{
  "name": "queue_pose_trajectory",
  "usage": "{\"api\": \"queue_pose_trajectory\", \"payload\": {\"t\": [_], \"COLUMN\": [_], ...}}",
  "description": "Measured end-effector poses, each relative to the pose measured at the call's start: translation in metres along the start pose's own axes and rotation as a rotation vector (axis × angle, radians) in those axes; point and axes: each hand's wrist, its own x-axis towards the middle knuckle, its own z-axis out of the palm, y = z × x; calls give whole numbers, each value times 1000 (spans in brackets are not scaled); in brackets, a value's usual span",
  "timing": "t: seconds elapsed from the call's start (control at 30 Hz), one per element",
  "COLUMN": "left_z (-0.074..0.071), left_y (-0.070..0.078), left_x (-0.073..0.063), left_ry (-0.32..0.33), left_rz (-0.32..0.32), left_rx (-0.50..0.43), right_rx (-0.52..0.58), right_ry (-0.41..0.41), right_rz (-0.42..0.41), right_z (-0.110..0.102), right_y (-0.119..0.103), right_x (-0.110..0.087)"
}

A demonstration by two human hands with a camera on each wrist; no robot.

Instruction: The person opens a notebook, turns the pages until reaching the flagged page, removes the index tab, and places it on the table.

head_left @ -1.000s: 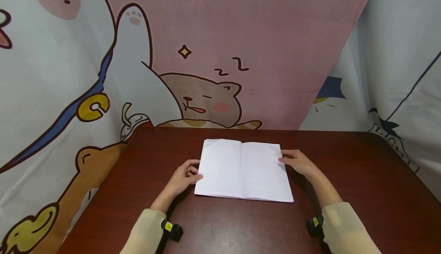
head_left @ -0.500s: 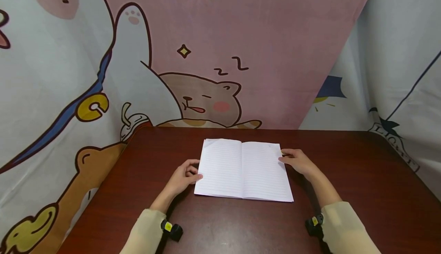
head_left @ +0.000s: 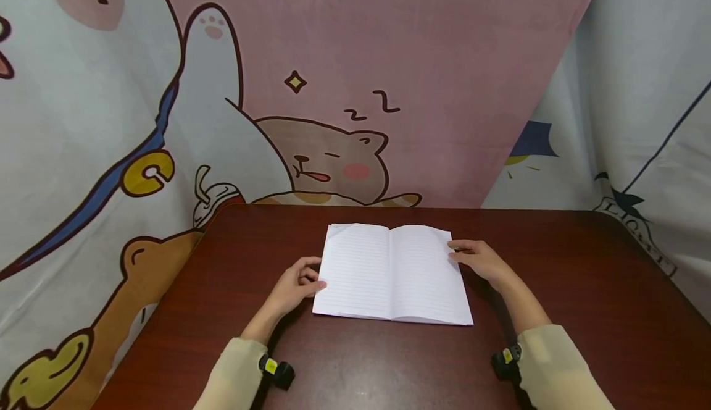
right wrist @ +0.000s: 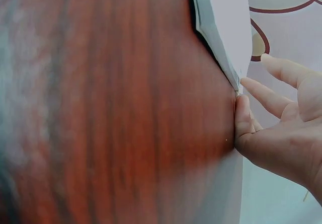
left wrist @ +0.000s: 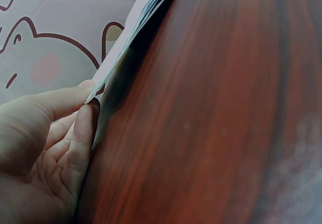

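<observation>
An open notebook [head_left: 355,274] with blank lined pages lies on the dark red-brown table, its spine fold running down the middle. At its left edge my left hand [head_left: 294,286] pinches the pages, thumb on top and fingers underneath, as the left wrist view shows. My right hand [head_left: 482,262] is at the upper right edge. In the right wrist view the notebook's edge [right wrist: 221,48] sits between its fingertips, one finger reaching out above the page. The right page bulges slightly upward near the fold.
The wooden table [head_left: 366,373] carries the notebook. Its back edge meets a cartoon-printed cloth [head_left: 444,89], and more printed cloth hangs at both sides. Black wrist cameras [head_left: 284,375] are strapped to both cream sleeves [head_left: 233,367].
A fingertip of my right hand has moved inward onto the right page's edge. That page now bows upward where it lay flatter before. My left hand keeps its place.
</observation>
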Motion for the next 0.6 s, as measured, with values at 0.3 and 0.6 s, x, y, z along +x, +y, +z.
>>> {"api": "queue_pose_trajectory", "payload": {"t": [0.3, 0.6], "left_z": [1, 2], "left_y": [-25, -35], "left_x": [11, 17], "left_ry": [13, 27], "left_rz": [0, -10], "left_rx": [10, 13], "right_rx": [-156, -178], "right_ry": [-7, -83], "right_rz": [-86, -39], "right_z": [7, 17], "right_y": [-8, -24], "right_x": [0, -6]}}
